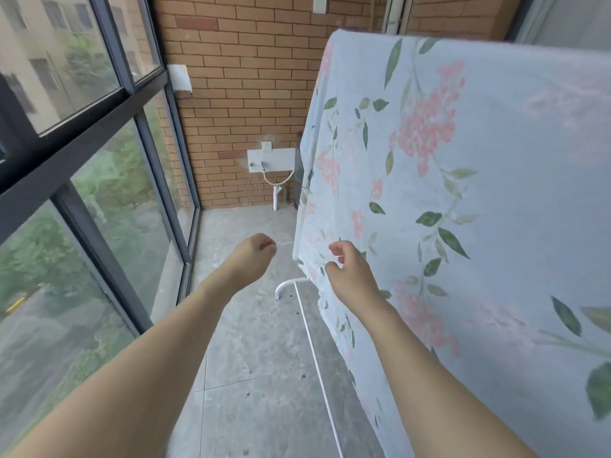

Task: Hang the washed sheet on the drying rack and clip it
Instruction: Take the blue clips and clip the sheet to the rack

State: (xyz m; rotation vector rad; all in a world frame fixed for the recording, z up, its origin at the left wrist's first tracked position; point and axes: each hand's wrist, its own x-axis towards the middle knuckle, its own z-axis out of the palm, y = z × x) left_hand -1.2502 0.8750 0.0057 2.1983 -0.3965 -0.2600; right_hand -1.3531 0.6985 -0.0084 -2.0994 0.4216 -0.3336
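sheet (463,193) draped lengthwise over rack (317,352)

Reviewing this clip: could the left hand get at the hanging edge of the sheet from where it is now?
Probably yes. The left hand hangs loosely curled, holding nothing, just beside the sheet edge, with only open air between them. The right hand is already at that edge.
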